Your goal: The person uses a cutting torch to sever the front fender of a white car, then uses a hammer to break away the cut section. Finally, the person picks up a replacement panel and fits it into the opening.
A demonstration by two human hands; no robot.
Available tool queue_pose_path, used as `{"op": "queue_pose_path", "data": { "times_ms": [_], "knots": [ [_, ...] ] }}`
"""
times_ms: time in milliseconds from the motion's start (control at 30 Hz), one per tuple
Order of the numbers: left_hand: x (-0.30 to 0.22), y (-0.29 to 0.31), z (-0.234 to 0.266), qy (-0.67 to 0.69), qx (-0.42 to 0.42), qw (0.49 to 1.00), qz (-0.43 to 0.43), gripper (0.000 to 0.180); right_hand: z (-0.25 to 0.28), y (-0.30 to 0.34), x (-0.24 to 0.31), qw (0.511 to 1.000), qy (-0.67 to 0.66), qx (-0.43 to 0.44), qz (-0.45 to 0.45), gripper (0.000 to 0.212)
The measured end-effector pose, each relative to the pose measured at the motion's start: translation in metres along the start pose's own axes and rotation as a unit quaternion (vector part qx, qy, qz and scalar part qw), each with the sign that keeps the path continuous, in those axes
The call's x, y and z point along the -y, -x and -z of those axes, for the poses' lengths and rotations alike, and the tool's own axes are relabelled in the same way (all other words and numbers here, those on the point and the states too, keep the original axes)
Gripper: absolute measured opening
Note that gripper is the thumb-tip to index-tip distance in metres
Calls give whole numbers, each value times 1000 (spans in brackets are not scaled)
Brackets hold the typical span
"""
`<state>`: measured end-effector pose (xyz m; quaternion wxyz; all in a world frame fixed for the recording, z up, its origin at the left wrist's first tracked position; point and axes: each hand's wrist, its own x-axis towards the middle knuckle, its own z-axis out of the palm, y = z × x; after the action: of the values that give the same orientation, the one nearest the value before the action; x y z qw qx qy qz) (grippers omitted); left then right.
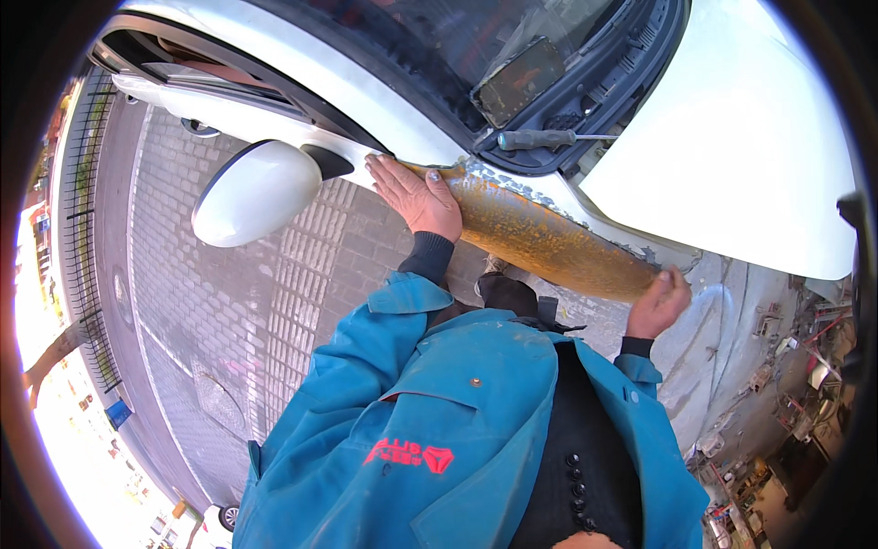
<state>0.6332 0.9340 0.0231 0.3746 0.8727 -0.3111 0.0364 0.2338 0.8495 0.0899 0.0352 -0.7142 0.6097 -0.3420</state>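
Observation:
A front fender [540,240], mottled orange and brown with a worn surface, runs along the side of a white car below the windshield. My left hand [422,199] lies flat at its rear end, near the door mirror, with the fingers stretched out and the thumb apart. At the fender's front end my right hand [660,302] is closed, its fingers bent around the edge. The undersides of those fingers are hidden. Grey, flaking patches line the fender's upper edge.
A screwdriver [540,139] lies by the windshield base, near a dark phone-like slab [521,80]. The white hood [732,137] juts out at right. The white door mirror [256,194] sticks out at left. Tools and clutter [796,403] lie at far right.

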Motion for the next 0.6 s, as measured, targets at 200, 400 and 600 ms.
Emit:
{"op": "queue_pose_path", "data": {
  "times_ms": [200, 400, 600],
  "knots": [
    [0, 3, -1, 31, -1, 999, 9, 90, -61, -3, 198, 938, -162, 230, 205, 15],
    [3, 0, 7, 67, 33, 997, 16, 91, -136, -10, 281, 938, -106, 213, 251, 30],
    [13, -3, 30, 115, 101, 988, -11, 83, -152, 2, 285, 957, -56, 155, 239, 39]
  ]
}}
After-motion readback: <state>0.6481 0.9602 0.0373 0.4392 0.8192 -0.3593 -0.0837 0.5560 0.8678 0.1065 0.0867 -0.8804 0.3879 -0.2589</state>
